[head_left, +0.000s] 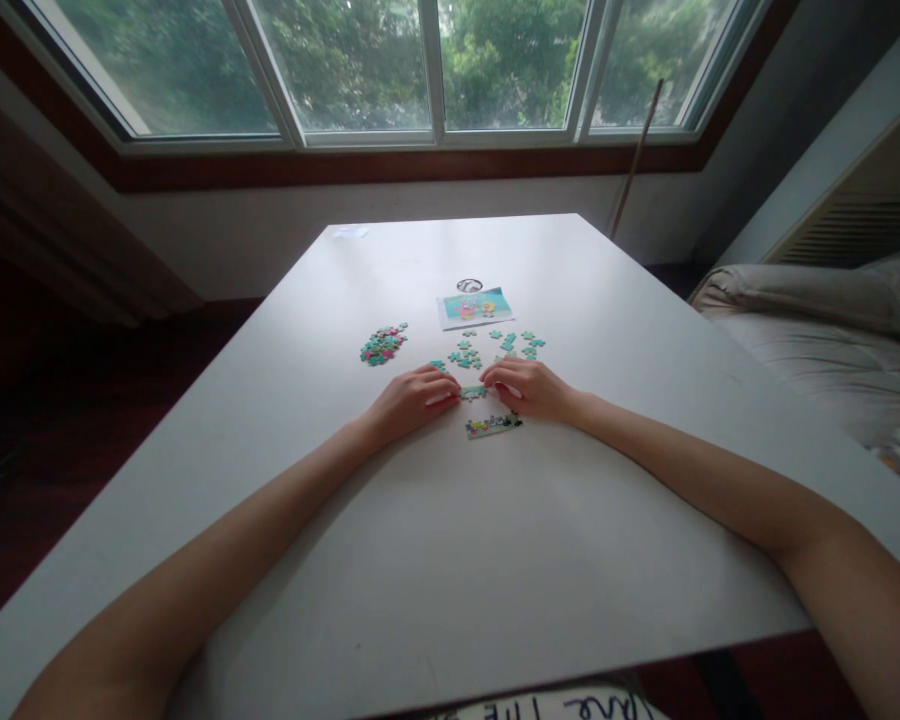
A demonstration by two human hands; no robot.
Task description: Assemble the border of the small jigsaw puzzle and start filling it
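Note:
A short strip of joined teal jigsaw puzzle pieces (pixel 473 393) lies on the white table between my hands. My left hand (pixel 418 397) has its fingers closed together at the strip's left end. At the right end, the curled fingers of my right hand (pixel 529 388) press on the strip. Just below it rests a second assembled strip (pixel 493 426), darker and multicoloured. Loose teal pieces (pixel 465 357) are scattered beyond my fingers, with more loose pieces (pixel 508 343) to the right. My fingers hide parts of the upper strip and some pieces.
A heap of mixed puzzle pieces (pixel 382 346) sits left of my hands. Behind the loose pieces lies a cartoon reference picture (pixel 476 309), with a round black-and-white item (pixel 469 286) past it. A padded seat (pixel 787 340) stands along the table's right side.

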